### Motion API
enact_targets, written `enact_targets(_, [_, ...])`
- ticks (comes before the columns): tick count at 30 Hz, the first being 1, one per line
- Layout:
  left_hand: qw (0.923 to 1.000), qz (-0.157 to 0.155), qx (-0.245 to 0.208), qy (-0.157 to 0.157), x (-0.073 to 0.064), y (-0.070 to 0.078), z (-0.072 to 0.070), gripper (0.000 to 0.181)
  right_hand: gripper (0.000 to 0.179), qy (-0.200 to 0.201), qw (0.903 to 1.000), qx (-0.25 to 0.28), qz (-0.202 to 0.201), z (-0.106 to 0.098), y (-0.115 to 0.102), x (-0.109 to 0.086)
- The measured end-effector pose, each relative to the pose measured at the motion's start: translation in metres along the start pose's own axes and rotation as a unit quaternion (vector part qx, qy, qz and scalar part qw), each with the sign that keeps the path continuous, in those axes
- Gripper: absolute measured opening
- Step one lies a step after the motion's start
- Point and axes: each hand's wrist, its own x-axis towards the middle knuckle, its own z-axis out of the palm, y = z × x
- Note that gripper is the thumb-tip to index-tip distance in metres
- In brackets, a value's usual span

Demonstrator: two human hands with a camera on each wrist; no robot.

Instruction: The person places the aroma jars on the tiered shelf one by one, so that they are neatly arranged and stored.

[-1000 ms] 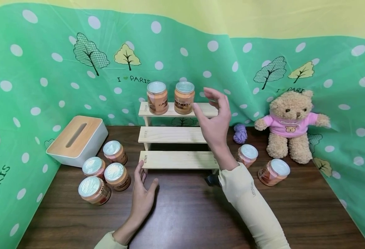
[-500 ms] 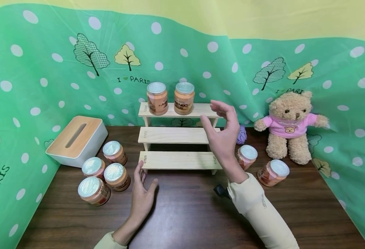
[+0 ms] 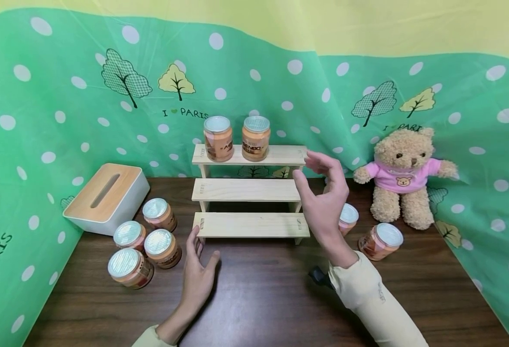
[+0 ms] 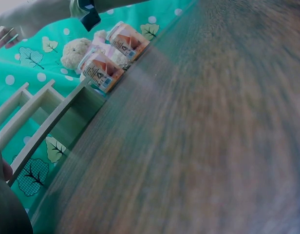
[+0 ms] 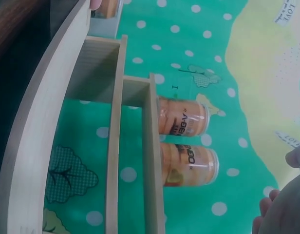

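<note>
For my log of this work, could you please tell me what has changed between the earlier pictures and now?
The right hand has moved rightward and down in the head view, away from the right jar on the top shelf. It holds nothing; no grip or release shows. The left hand, that jar and the bear stayed put.

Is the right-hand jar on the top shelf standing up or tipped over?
Standing up: the jar has its pale lid facing up and its base down on the top shelf.
</note>
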Motion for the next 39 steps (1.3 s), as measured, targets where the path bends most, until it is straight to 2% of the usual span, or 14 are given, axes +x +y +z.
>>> enact_targets(5, [1.0, -0.004, 0.0, -0.002, 0.0, 0.0, 0.0, 0.081, 0.032, 0.006, 0.9999, 0.015, -0.003, -0.011, 0.002, -0.005])
enact_targets(14, [1.0, -0.003, 0.0, -0.001, -0.001, 0.001, 0.0, 0.081, 0.029, 0.008, 1.0, 0.004, 0.003, -0.026, 0.003, -0.021])
enact_targets(28, [1.0, -0.004, 0.001, -0.001, -0.001, 0.001, 0.0, 0.082, 0.028, 0.021, 0.9997, -0.001, -0.012, -0.05, 0.005, -0.038])
enact_targets(35, [0.9999, -0.012, 0.003, -0.003, -0.001, 0.002, 0.0, 0.081, 0.027, 0.0, 0.9998, -0.016, 0.009, -0.07, 0.01, -0.055])
enact_targets(39, [0.9999, -0.013, 0.001, -0.002, -0.001, 0.003, 0.0, 0.081, 0.027, 0.005, 0.9995, -0.026, 0.016, -0.081, 0.013, -0.062])
